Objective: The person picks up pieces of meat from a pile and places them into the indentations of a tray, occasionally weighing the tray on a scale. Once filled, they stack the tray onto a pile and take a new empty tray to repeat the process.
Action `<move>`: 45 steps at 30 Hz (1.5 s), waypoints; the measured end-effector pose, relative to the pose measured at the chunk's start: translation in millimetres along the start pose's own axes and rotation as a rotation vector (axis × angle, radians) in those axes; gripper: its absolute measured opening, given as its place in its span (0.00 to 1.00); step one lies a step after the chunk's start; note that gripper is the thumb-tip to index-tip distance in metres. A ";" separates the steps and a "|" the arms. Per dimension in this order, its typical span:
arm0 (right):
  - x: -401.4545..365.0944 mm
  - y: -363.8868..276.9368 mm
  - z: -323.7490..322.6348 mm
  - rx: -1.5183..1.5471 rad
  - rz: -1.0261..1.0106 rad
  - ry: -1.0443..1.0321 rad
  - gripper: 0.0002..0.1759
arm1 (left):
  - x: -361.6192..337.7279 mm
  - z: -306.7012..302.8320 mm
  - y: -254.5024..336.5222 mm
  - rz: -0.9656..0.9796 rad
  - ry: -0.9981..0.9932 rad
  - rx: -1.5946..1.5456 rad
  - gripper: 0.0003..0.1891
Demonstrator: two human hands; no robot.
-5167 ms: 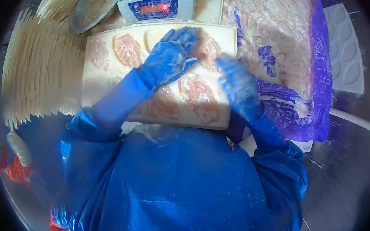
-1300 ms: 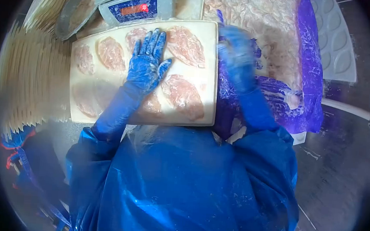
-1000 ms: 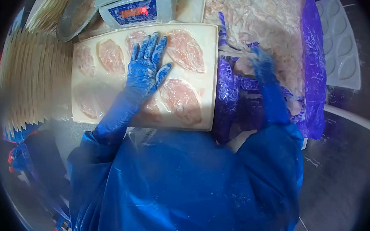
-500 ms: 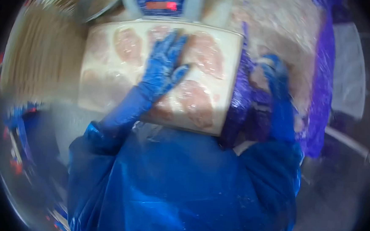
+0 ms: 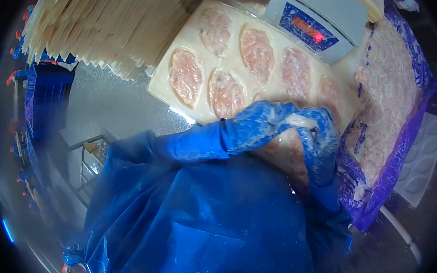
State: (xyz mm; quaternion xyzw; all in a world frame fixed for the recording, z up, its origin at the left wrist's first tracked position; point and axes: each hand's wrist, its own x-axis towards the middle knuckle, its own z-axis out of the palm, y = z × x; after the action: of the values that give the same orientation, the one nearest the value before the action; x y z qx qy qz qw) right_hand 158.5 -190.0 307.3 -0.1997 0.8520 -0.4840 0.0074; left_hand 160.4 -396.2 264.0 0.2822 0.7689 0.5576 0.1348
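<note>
Left grip (image 5: 259, 125) and right grip (image 5: 322, 143) pinch fillet (image 5: 299, 122) (lying crosswise).

Moulded tray (image 5: 205, 80) lies on desk (image 5: 110, 105), centre; fillets (image 5: 256, 51) in its hollows. Scale (image 5: 315, 27) at 1 o'clock, tray stack (image 5: 105, 19) at 10, meat bag (image 5: 397, 162) at 3, spare tray (image 5: 422, 164) beyond.

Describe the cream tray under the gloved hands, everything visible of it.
The tray is a cream, rigid-looking moulded sheet with oval pockets. Every pocket in view holds a pale pink raw fillet. It lies on the steel table, skewed in the picture. The scale stands at its far right corner, and a stack of like trays lies to its left. The left hand and right hand, blue-gloved, cover its near right corner, curled about a pale piece.
</note>
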 end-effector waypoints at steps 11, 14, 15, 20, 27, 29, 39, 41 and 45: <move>19.1 7.6 62.9 0.651 0.299 -0.051 0.10 | -63.1 -103.0 -12.8 -0.297 0.384 -1.088 0.26; 35.1 19.3 46.8 0.637 0.367 -0.013 0.11 | -21.4 -157.6 -2.3 -0.059 0.333 -0.044 0.27; 43.6 14.7 47.5 0.566 0.323 0.061 0.12 | -3.5 -160.0 -11.2 -0.051 0.320 -0.050 0.27; 42.2 12.5 44.4 0.477 0.254 0.180 0.13 | 60.9 -142.7 -100.1 0.428 0.047 1.135 0.32; -24.7 52.1 32.3 0.540 0.382 0.452 0.19 | 80.1 -142.5 -93.1 0.290 0.181 0.902 0.38; -22.4 47.4 38.1 0.544 0.383 0.451 0.19 | 100.5 -107.4 -84.2 0.217 0.204 0.804 0.39; -36.1 28.9 34.9 0.539 0.445 0.524 0.11 | 136.3 -69.5 -116.4 0.420 0.162 0.846 0.36; -43.5 26.6 33.9 0.518 0.441 0.525 0.11 | 122.5 -92.2 -111.2 0.354 0.073 1.144 0.36; -50.8 21.2 31.1 0.515 0.397 0.521 0.11 | 132.9 -101.6 -130.6 0.336 0.010 0.980 0.38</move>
State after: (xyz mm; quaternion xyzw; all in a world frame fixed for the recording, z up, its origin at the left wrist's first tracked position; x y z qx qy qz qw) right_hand 204.6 -188.3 264.1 0.1062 0.6983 -0.7048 -0.0656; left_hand -36.6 -426.6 191.1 0.4292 0.8845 0.1472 -0.1082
